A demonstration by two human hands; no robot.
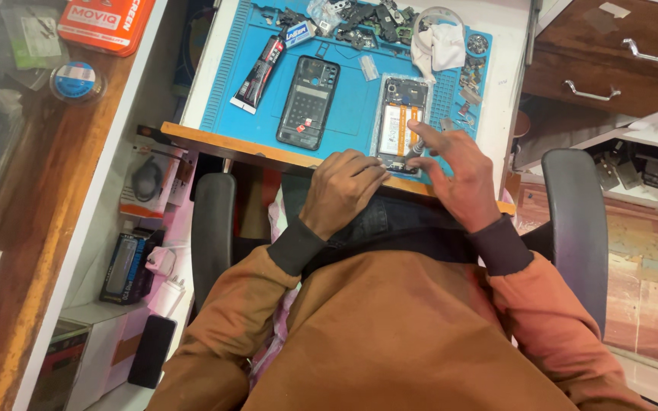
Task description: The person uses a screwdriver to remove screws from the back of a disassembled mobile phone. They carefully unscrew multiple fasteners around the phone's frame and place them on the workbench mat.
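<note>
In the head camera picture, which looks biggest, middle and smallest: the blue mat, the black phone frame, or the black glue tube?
1. Blue mat, by far the largest.
2. Black phone frame.
3. Black glue tube, narrowest, though nearly as long as the frame.
All three lie on the same desk, so nearness hardly changes this.

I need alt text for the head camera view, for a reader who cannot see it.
Seen from above, a seated person's right hand holds a small screwdriver to an opened phone on a blue work mat. The left hand steadies the phone's near end.
</note>
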